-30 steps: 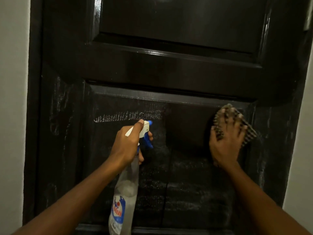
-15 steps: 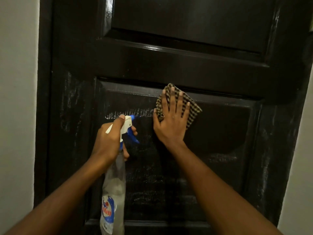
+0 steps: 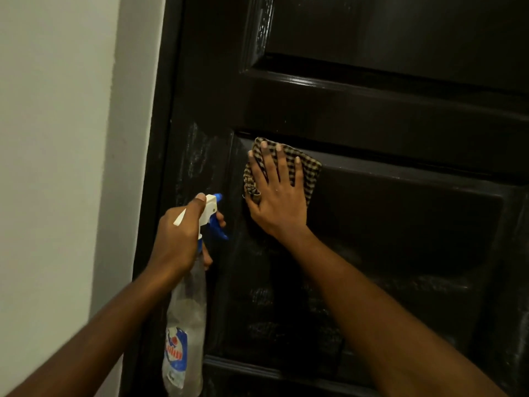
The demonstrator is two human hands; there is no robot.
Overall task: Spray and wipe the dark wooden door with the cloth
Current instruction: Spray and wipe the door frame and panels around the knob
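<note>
Head view: your flat right hand [image 3: 279,203] has run the cloth [image 3: 308,171] leftward; the door [image 3: 400,116] panel's top strip looks wiped. Your left hand [image 3: 177,239] grips the spray bottle [image 3: 186,308].

At your left side you have the wall [image 3: 51,138], which takes almost a third of the view, from the top edge down to the bottom. It is plain, smooth and pale, a whitish grey, and it looks darker in the lower part. A vertical corner runs down it, leaning a little to the left as it goes down. Right of this corner you find a narrow strip [image 3: 131,110] of the same wall, a bit more grey. This strip touches the frame [image 3: 161,124], which stands between it and the door [image 3: 372,116]. The frame is almost black, and its details you cannot tell in this light.
</note>
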